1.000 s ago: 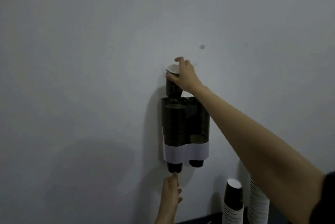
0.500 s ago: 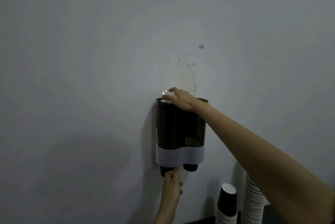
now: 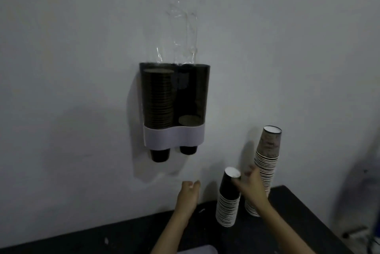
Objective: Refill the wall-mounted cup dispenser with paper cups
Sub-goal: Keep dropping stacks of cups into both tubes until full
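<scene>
Dispenser [image 3: 174,105] fixed to wall [image 3: 72,58], two smoked tubes side by side over a white band [image 3: 173,136]. Left tube: cups [image 3: 158,99] stacked nearly to the top rim. Right tube: mostly open, one cup mouth [image 3: 189,120] visible low down, just above the band. One dark cup bottom pokes out beneath each tube. Clear plastic film [image 3: 183,27] hangs on the wall directly above the top rim (crumpled, edges hard to trace).

Worktop [image 3: 298,208], dark, runs along the wall below; its right edge falls away at frame right. Two loose stacks stand on it near the wall, right of the dispenser: short stack [image 3: 228,200] in front, tall stack [image 3: 267,163] behind it and to the right, close together.

Right hand [image 3: 251,186]: between the two stacks, grip spread, fingers touching the rim of the short stack's top cup; not closed round anything that I can see (motion blur, so contact on the tall stack is uncertain).

Left hand [image 3: 188,194]: empty, grip loosely spread, raised below the dispenser and left of the short stack, apart from both.

Open wall between dispenser bottom and worktop; open wall left of the dispenser too.
</scene>
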A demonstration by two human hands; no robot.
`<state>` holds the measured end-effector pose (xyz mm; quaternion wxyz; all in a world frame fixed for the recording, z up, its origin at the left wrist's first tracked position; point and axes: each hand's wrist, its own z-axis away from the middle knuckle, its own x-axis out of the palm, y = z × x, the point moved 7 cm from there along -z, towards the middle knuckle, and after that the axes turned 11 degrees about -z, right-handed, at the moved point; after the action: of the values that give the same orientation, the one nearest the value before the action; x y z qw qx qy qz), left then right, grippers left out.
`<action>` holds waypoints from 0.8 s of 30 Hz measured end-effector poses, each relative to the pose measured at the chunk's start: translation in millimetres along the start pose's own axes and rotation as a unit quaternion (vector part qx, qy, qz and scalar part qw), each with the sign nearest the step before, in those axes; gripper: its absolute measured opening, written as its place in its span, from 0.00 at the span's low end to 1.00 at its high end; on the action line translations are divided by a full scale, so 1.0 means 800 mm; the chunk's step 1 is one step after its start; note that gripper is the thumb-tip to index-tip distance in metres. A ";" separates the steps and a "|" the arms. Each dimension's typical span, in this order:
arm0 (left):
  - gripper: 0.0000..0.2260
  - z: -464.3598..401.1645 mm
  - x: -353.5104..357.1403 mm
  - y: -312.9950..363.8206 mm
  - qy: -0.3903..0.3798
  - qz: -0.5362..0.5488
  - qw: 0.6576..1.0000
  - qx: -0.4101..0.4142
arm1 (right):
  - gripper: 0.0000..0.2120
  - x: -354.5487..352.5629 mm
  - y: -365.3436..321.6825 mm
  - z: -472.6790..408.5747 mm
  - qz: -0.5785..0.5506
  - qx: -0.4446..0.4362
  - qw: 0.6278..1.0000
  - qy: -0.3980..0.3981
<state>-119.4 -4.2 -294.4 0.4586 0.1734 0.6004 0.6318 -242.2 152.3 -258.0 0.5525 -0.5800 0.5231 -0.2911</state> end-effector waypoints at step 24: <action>0.28 -0.092 0.140 -0.096 -0.065 -0.153 0.986 0.012 | 0.40 0.056 0.177 -0.011 0.008 0.083 0.989 -0.118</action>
<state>-205.6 28.6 -418.1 0.5858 0.1259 0.5964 0.5342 -277.9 129.8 -400.5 0.6588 -0.5586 0.4327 -0.2583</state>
